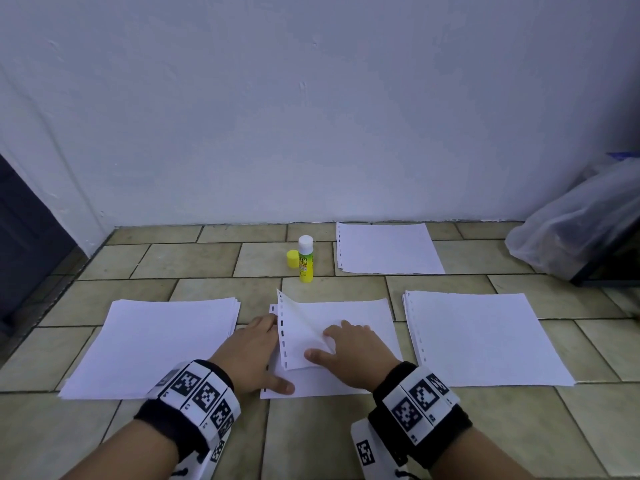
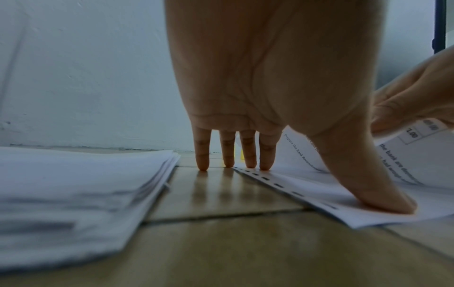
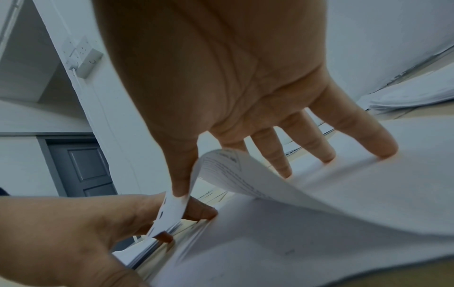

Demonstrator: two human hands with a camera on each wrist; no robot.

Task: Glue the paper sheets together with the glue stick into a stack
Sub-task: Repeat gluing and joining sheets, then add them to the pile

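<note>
Floor tiles (image 1: 194, 261) hold four paper piles (one glue stick (image 1: 305, 259)).

A clear plastic bag (image 1: 575, 223) lies on the tiled floor (image 1: 194, 261) at the right. A grey door (image 3: 81, 167) is beside the white wall (image 1: 311, 98).

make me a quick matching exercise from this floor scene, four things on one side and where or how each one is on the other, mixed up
Things:
1. glue stick
2. yellow cap
3. top sheet
4. left thumb

States:
a. lies on the tile, off the tube
b. presses the near corner of the middle stack
c. stands upright, uncapped
d. folded over, punched edge lifted

Pairs: 1-c, 2-a, 3-d, 4-b
</note>
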